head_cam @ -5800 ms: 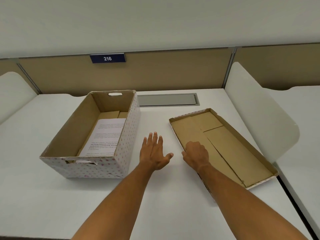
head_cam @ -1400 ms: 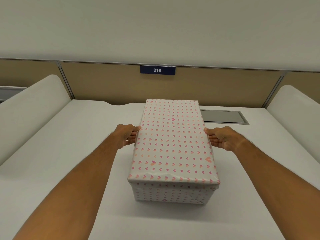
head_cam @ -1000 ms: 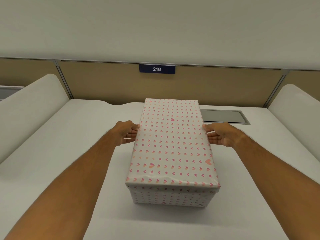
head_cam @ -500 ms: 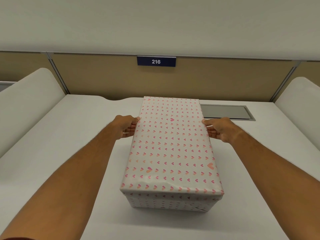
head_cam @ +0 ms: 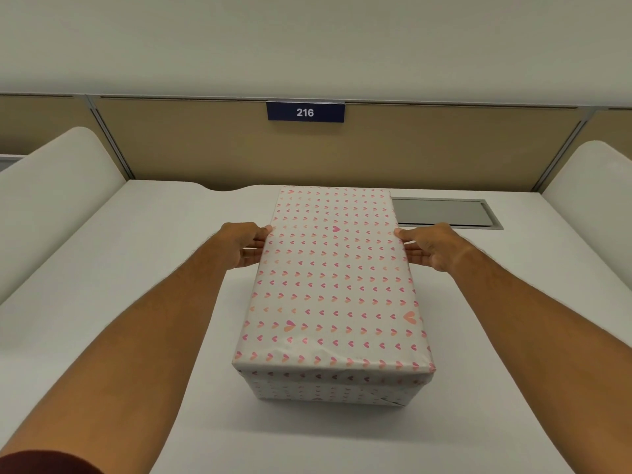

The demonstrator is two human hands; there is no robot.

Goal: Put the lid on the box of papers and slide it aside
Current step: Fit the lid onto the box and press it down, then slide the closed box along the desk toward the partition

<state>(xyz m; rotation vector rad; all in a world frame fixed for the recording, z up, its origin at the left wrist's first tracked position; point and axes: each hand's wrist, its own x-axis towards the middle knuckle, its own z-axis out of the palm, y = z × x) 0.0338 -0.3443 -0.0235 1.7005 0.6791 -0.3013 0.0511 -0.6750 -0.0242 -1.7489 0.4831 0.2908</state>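
Note:
The white box with pink hearts (head_cam: 328, 393) stands in the middle of the white desk, and its matching lid (head_cam: 333, 278) sits closed on top, so the papers are hidden. My left hand (head_cam: 244, 249) presses against the left long side near the far end, fingers at the lid's rim. My right hand (head_cam: 427, 246) presses against the right long side opposite it. Both hands clasp the box between them.
The white desk (head_cam: 136, 285) has a grey cable hatch (head_cam: 444, 213) just right of the box's far end. White curved dividers rise at the left (head_cam: 51, 200) and right (head_cam: 598, 186). A tan partition with a "216" sign (head_cam: 305, 112) closes the back.
Since the earliest frame the lid went from lying open on the desk onto the box. Over the last second the box has come slightly nearer to me, with both hands staying on its sides.

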